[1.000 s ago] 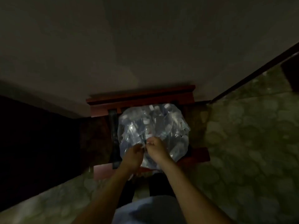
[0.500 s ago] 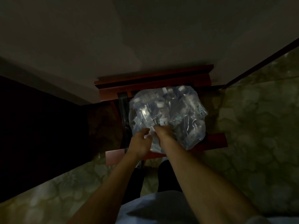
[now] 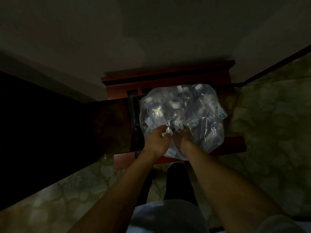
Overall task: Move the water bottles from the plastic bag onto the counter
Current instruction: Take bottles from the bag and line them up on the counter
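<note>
**Hands at the bag of bottles**

A clear plastic bag (image 3: 183,118) sits on a red wooden stand (image 3: 168,76); the water bottles (image 3: 176,105) inside stand mostly upright, caps up; the left hand (image 3: 158,140) and right hand (image 3: 183,140) pinch the bag's near edge.

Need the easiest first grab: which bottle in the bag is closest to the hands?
The white-capped bottle at the bag's centre; its black-marked label ends between the left hand and right hand. The other bottles lie farther back or to the sides.
</note>
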